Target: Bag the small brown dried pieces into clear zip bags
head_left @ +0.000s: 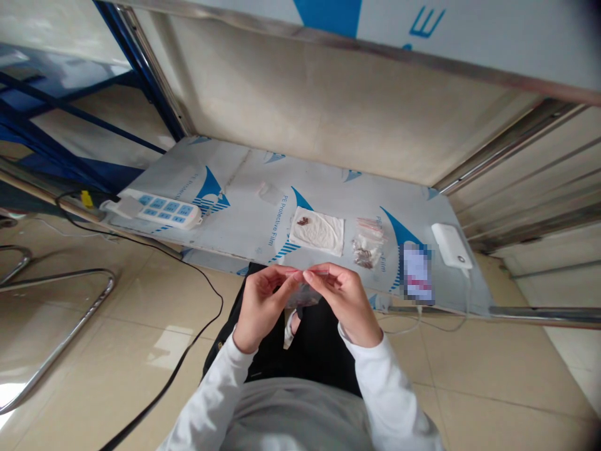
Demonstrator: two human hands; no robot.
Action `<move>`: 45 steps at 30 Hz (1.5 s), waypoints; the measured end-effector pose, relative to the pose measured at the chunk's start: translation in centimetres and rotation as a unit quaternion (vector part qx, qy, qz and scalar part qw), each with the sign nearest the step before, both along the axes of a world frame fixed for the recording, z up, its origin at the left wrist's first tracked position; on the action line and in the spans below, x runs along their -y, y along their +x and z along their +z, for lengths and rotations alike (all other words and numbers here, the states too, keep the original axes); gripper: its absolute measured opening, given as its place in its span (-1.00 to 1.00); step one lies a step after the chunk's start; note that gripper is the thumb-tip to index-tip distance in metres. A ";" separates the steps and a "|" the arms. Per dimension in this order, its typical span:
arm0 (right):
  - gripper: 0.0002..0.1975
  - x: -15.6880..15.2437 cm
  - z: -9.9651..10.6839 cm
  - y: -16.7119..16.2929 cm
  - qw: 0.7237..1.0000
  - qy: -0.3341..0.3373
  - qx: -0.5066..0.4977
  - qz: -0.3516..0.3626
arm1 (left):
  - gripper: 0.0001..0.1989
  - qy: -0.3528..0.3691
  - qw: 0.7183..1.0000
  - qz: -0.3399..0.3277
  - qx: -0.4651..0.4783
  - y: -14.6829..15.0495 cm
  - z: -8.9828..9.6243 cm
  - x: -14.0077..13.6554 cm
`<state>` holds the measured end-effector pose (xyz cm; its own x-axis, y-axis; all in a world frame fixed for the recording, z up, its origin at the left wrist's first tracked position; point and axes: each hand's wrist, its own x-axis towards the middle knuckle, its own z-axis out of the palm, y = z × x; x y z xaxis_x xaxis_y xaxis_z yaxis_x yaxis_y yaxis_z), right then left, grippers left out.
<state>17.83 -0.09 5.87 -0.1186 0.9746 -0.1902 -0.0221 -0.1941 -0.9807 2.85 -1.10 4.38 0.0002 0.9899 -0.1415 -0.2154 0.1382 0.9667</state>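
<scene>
Both hands pinch the top edge of a small clear zip bag (304, 294) over my lap, just in front of the shelf. My left hand (265, 304) grips its left part between thumb and fingers; my right hand (346, 300) grips beside it, the thumbs nearly meeting. What lies inside the bag is too dim to make out. Beyond my hands is a white cloth (322, 233) with a few small brown pieces (303, 221) on its left corner. To its right lie several clear zip bags (369, 241) with brownish contents and reddish top strips.
A white power strip (169, 212) sits at the shelf's left. At the right are a blurred-out phone (417, 274) and a white power bank (451, 245) with cables. A crumpled clear plastic piece (268, 191) lies farther back. A black cable (206, 275) hangs left, and an upper shelf (263, 19) overhangs.
</scene>
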 end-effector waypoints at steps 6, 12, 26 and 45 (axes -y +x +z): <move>-0.77 0.7 -0.4 0.3 0.999 -0.014 -0.020 -0.037 | -0.80 0.024 0.999 0.018 -0.035 0.1 -0.5 0.4; -0.82 1.3 -0.7 0.6 1.000 0.017 -0.016 -0.009 | -0.78 -0.014 0.999 -0.040 0.011 0.3 -0.5 0.4; -0.84 2.8 -2.5 1.6 0.994 0.023 -0.037 -0.100 | -0.76 0.013 0.998 -0.024 -0.064 1.2 -1.4 0.7; -0.76 3.5 -3.5 3.7 0.996 0.021 -0.023 -0.078 | -0.79 -0.020 0.996 -0.074 0.037 4.6 -2.2 0.2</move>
